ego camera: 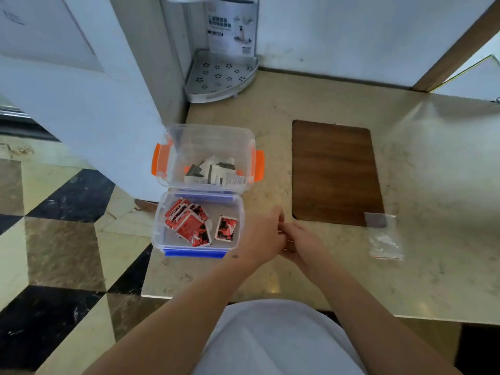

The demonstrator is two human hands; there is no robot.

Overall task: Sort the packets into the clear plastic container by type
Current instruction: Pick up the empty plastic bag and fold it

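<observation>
Touching hands (284, 236) (grip unclear) — two clear containers (198, 247), one loose red packet (226, 228).

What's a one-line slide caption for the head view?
Hands meet beside two clear containers: red packets near, black-and-white packets far.

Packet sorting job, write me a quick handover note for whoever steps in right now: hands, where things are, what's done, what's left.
Hands: the left hand and right hand meet just right of the blue-latched container, fingers curled together; whether they hold a packet is hidden.
Things: red packets lie in the blue-latched container; black-and-white packets lie in the orange-latched container behind it.
Done: both types sit apart, one per container.
Left: no loose packets show on the counter. An apparently empty clear bag lies right of the wooden board. Check the hands, then close up.
</observation>
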